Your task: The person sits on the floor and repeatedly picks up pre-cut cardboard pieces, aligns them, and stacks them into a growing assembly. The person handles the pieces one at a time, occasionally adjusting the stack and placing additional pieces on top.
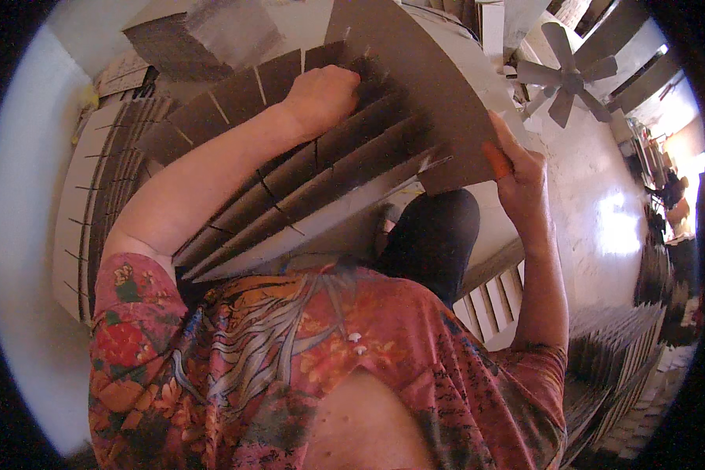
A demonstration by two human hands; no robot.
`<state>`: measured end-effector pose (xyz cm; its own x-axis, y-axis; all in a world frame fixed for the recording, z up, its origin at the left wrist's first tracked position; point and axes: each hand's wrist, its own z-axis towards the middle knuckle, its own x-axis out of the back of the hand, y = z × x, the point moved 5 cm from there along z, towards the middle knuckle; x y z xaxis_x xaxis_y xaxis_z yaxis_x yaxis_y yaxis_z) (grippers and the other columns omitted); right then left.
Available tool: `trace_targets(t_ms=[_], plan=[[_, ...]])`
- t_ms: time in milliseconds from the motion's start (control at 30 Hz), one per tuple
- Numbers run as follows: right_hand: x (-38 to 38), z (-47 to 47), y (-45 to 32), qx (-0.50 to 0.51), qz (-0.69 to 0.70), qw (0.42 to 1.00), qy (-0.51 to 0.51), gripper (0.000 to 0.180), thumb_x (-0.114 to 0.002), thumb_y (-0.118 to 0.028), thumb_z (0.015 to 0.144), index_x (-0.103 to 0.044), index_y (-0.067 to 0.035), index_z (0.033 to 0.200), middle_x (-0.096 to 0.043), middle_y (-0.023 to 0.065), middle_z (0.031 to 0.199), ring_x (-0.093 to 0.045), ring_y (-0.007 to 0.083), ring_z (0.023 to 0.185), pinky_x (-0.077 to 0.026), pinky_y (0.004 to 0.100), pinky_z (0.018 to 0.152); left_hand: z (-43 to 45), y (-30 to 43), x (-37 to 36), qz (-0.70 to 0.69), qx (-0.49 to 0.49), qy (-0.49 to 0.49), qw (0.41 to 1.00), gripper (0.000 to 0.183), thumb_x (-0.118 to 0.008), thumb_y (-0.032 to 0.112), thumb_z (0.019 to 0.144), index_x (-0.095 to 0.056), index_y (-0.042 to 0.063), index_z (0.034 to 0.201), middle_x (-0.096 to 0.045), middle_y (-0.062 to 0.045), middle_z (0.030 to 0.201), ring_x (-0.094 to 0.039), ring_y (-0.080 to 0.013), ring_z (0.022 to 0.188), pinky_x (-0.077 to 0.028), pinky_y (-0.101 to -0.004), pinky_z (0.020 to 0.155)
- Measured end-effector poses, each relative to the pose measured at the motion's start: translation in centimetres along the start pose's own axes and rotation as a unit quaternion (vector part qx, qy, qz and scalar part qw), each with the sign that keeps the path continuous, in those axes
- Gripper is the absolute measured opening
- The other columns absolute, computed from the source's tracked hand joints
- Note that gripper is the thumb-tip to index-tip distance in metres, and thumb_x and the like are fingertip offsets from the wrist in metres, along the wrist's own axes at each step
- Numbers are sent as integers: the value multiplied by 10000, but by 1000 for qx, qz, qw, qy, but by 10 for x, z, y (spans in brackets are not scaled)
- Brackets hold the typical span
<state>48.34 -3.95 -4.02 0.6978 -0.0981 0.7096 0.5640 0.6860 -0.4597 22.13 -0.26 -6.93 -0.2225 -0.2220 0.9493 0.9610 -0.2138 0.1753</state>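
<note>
Long brown cardboard divider strips (352, 155) with slots fan out in front of my chest. My left hand (326, 97) is curled over their upper ends, its fingertips hidden among them. A broad cardboard sheet (440, 88) stands across the right-hand ends of the strips. My right hand (520, 161) grips the outer edge of this sheet, with an orange covering (497, 160) on one digit. Where the sheet meets the strips, shadow and blur hide whether the slots are engaged.
Slotted cardboard partitions (108, 194) are stacked at the left by the wall. A cardboard box (202, 41) is at the upper left. A fan (570, 81) stands at the upper right. More partitions (614, 358) stand at the lower right. My dark-clothed knee (437, 235) is below the sheet.
</note>
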Motion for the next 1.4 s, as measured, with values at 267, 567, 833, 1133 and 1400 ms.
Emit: trace_targets(t_ms=[267, 567, 833, 1133, 1400], plan=[[10, -7, -11, 49, -3, 998, 33, 464, -586, -37, 801, -487, -115, 1248, -624, 212, 824, -641, 321, 710, -492, 355, 628, -7, 28, 21, -43, -147, 163, 975, 258, -581, 259, 817, -595, 46, 963, -587, -180, 942, -563, -355, 895, -467, -415, 773], [1, 16, -24, 97, -51, 993, -49, 536, -523, 9, 692, -480, -28, 1225, -567, 176, 670, -578, 330, 596, -455, 404, 544, -12, 42, 13, 52, -76, -44, 995, 288, -632, 164, 753, -591, 39, 1009, -593, -158, 916, -588, -338, 855, -486, -422, 701], [-1, 0, -10, 42, -83, 994, -64, 561, -547, -76, 722, -419, -76, 1269, -566, 188, 643, -577, 370, 592, -444, 451, 515, 7, 30, 29, 6, -158, 154, 975, 287, -648, 146, 734, -598, 13, 983, -597, -198, 904, -592, -362, 814, -476, -427, 710], [-3, -4, 7, 21, -16, 995, -95, 462, -494, -163, 843, -414, -218, 1295, -572, 185, 654, -574, 345, 558, -457, 423, 491, 31, 17, -16, -10, -50, -61, 997, 195, -539, 138, 783, -617, 16, 913, -614, -218, 867, -586, -377, 880, -479, -449, 737], [6, 15, -14, -11, -20, 995, -100, 465, -560, -53, 801, -473, -122, 1253, -578, 258, 751, -599, 409, 719, -471, 421, 620, 45, -15, -21, -17, -48, -55, 997, 203, -584, 154, 747, -623, 2, 875, -621, -211, 866, -599, -375, 850, -485, -455, 726]])
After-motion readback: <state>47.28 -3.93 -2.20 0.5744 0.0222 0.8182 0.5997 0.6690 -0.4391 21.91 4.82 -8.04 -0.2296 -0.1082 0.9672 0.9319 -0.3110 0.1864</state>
